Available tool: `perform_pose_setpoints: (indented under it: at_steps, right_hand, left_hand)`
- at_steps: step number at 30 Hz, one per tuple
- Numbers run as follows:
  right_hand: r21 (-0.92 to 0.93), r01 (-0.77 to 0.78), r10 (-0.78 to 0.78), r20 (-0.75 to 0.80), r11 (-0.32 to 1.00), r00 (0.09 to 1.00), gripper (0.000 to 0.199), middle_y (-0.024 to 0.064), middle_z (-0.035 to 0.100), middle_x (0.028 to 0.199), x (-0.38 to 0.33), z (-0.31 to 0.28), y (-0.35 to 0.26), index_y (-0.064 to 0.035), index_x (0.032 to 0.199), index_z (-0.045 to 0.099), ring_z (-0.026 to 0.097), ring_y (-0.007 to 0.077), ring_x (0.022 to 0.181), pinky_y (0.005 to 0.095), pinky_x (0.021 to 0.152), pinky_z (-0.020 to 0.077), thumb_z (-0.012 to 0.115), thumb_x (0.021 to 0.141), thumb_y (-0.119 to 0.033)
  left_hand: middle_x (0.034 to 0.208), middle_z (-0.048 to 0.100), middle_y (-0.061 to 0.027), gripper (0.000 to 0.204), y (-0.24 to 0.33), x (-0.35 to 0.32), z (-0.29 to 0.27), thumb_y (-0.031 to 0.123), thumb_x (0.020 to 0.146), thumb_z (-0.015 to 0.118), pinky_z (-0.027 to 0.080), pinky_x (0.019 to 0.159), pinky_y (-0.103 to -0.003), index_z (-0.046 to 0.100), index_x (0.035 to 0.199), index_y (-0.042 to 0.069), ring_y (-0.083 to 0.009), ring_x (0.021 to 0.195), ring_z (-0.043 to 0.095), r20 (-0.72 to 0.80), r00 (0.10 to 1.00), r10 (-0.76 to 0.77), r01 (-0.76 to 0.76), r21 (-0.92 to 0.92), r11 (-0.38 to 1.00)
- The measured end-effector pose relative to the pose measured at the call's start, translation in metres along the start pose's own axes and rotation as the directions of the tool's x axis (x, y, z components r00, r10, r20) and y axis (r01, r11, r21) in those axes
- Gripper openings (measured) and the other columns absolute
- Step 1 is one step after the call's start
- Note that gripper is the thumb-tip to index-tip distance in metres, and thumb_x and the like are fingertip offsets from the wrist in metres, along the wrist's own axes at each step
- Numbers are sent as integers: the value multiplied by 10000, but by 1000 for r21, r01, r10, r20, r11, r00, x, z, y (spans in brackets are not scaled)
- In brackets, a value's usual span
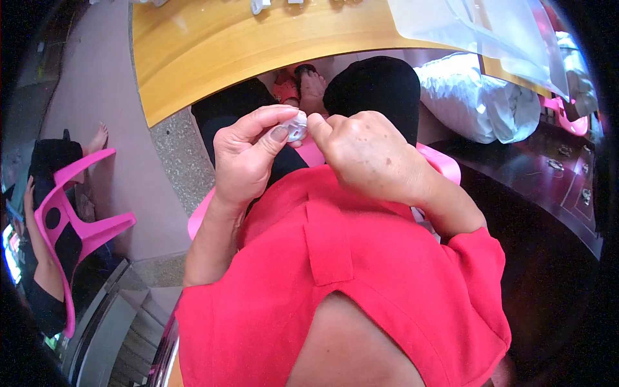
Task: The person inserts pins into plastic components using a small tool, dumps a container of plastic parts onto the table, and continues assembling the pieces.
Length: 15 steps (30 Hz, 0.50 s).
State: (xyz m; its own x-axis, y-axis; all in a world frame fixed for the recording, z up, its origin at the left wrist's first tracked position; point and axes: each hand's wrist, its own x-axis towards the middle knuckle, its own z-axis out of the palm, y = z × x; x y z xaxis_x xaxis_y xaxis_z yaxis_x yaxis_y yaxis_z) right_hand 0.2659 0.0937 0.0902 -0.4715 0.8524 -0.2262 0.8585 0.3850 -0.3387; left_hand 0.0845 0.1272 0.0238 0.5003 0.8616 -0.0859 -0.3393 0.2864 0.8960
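Between thumb and fingers, my left hand (248, 148) pinches a small white plastic part (296, 127) that looks rounded with openings in it. Its exact kind does not show. My right hand (371, 155) is closed up against the right side of that part, with the thumb and curled forefinger at its edge. Whether the right fingers hold a separate small piece is hidden behind the hand. Both hands are over my lap, just in front of the table edge.
A yellow wooden table (271, 48) lies ahead, with small white parts (260, 6) at its far side and a translucent plastic bin (445, 26) at the right. A stuffed white bag (477, 97) rests beneath. At the left, another person sits on a pink chair (97, 229).
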Motion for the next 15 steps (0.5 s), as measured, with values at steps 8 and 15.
perform_pose_setpoints:
  at_steps: [8, 15]
  right_hand:
    - [66, -94, 106, -195, 993, 975, 294, 133, 586, 701, -7, 6, 0, 6, 1016, 517, 621, 292, 619, 363, 544, 496, 553, 726, -20]
    - [-123, -113, 81, -242, 986, 967, 239, 103, 572, 683, -8, 11, -7, 23, 974, 546, 606, 220, 548, 311, 441, 476, 568, 757, -75]
  left_hand:
    - [997, 637, -166, 240, 1, 8, 3, 25, 910, 529, 528, 737, -313, 562, 1129, -68, -215, 831, 630, -5, 992, -126, 121, -254, 960]
    - [966, 646, -158, 245, 2, 5, 3, 35, 908, 540, 527, 700, -298, 571, 1129, -68, -210, 805, 634, -11, 988, -156, 151, -188, 971]
